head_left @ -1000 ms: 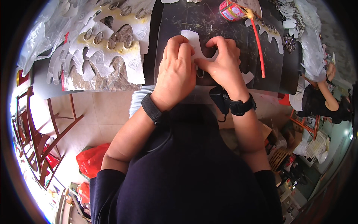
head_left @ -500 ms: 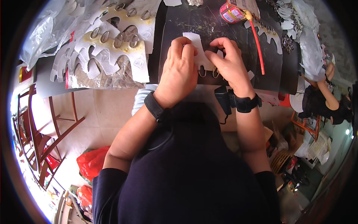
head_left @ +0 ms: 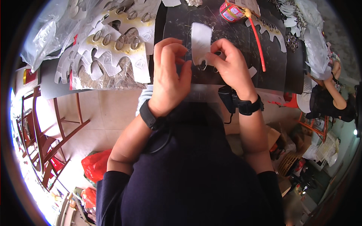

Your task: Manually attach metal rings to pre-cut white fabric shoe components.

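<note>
Right grip (head_left: 233,67) on white piece (head_left: 201,37), red stick (head_left: 258,43) and container (head_left: 230,13) nearby.

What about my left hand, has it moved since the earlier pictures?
Yes, leftward: your left hand is now closer to the resting stack of white cut-out sheets, and farther from the red-labelled container.

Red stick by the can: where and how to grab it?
I'd pinch the near half of the red stick, coming from the person's side; the nearer right hand would first need to release the white piece. That half is slim, looks clean and points toward the person, while the far end by the can looks smeared yellow.
</note>
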{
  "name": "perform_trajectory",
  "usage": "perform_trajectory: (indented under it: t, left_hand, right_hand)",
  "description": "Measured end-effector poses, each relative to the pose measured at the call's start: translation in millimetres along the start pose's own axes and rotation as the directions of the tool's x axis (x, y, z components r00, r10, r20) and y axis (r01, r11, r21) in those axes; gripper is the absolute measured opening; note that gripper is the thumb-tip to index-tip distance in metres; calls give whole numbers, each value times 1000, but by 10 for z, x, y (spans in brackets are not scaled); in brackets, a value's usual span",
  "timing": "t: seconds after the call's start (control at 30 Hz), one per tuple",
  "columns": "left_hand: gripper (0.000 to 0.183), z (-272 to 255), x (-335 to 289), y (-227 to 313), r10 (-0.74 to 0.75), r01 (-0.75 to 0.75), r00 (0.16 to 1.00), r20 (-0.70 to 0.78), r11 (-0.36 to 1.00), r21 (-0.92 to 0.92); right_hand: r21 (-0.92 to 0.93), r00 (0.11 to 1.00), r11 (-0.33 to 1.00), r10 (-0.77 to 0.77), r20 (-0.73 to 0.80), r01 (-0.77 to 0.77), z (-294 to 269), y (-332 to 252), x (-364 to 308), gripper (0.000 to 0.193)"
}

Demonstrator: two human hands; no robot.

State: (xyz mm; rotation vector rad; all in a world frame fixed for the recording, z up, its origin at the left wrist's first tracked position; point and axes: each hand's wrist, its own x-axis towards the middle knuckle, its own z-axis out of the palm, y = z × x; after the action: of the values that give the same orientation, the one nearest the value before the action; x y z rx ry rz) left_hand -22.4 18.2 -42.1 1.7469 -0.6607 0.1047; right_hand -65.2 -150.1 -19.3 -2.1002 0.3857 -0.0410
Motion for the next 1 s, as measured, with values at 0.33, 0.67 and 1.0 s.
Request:
perform_trajectory:
  t: [0.33,0.67,1.0]
  left_hand:
    - [29,30,90,56,-496,559,814,301,530,-637]
    - [32,0,92,37,-479,510,836,266,501,-699]
    - [32,-149,200,74,-540,617,728,422,248,-747]
  right_hand:
    - [365,985,931,-84,154,22,-48,-78,-25,12]
    - [564,972,825,-156,177,29,-111,-145,-23,24]
    - [661,983,739,4,182,-126,-45,-90,-92,28]
